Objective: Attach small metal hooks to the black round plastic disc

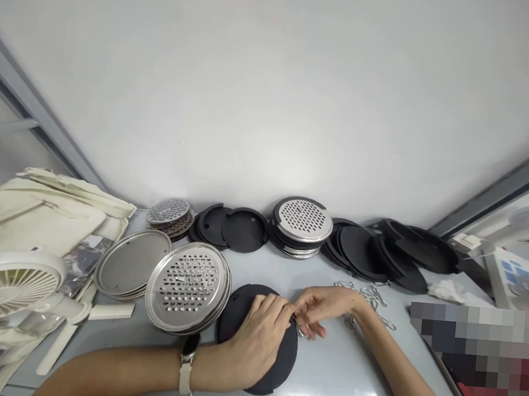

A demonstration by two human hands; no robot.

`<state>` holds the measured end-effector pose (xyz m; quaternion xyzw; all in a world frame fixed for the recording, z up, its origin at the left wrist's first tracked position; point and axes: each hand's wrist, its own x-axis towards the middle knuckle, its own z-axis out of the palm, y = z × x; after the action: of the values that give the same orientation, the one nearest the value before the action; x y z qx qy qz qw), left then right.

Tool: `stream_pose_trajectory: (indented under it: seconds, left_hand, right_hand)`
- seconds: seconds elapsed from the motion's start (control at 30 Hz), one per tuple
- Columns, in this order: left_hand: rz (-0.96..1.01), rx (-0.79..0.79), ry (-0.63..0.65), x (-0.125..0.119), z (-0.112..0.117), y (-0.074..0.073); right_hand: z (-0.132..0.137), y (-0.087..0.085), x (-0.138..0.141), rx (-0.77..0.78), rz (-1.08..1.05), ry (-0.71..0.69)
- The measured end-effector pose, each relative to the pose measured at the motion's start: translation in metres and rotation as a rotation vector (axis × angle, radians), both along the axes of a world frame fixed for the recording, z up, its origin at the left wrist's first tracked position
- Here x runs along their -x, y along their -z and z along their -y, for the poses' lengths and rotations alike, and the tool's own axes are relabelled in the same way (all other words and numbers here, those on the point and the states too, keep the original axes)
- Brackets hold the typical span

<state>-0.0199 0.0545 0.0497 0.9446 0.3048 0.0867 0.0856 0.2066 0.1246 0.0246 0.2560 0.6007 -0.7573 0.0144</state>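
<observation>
My left hand [258, 338], with a white-strapped watch on the wrist, lies over a round black disc [276, 370] and holds it near the rim. From the right, my right hand [317, 309] meets the left fingertips at the disc's edge. A small metal wire hook [301, 330] shows between the right fingers, partly hidden by them. Just behind that hand lies a tangle of similar wire hooks [366, 297].
Beside the disc stands a stack of steel grater plates [187, 289], with plain steel discs [131, 264] to its left. Further stacks of black discs [356, 251] and perforated plates [303, 219] line the wall. A white fan [5, 290] and cream cloth bag [34, 216] sit far left.
</observation>
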Motion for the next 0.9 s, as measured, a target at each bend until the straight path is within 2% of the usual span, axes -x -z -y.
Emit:
stream_pose_trajectory:
  seconds: [0.3, 0.9]
  left_hand:
    - [0.044, 0.088, -0.024, -0.0008, -0.0008, -0.0006]
    - [0.02, 0.02, -0.026, -0.0025, 0.0002, 0.0033]
  right_hand:
    - [-0.0004, -0.0016, -0.0008, -0.005, -0.004, -0.022]
    - [0.001, -0.005, 0.001, 0.004, 0.003, -0.015]
